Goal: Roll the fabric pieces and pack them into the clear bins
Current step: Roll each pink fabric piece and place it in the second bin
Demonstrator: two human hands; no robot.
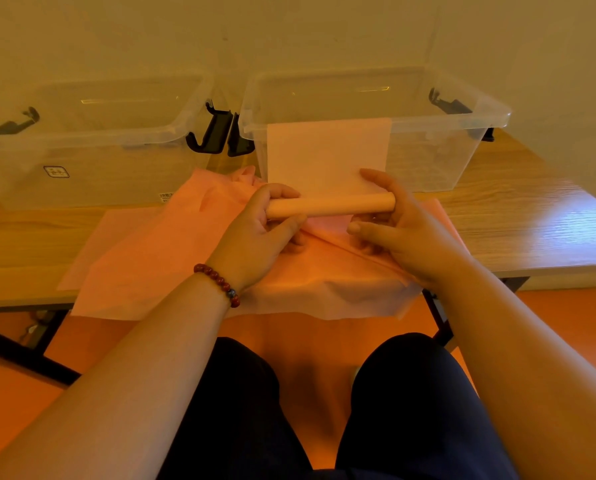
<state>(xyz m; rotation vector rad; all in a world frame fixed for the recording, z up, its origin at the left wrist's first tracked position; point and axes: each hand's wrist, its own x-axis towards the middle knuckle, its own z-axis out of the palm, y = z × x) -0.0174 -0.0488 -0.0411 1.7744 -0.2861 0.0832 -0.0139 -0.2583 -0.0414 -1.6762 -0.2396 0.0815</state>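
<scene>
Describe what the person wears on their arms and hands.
No sleeves or gloves show on either arm. The wrist of the left hand carries a bracelet of round dark red beads with one bluish-grey bead among them. The right hand and its wrist show no bracelet or watch. No rings are visible.

Both arms extended forward. I see left hand [262, 232] and right hand [398, 232] each gripping one end of the roll [331, 206], thumbs on near side.
</scene>
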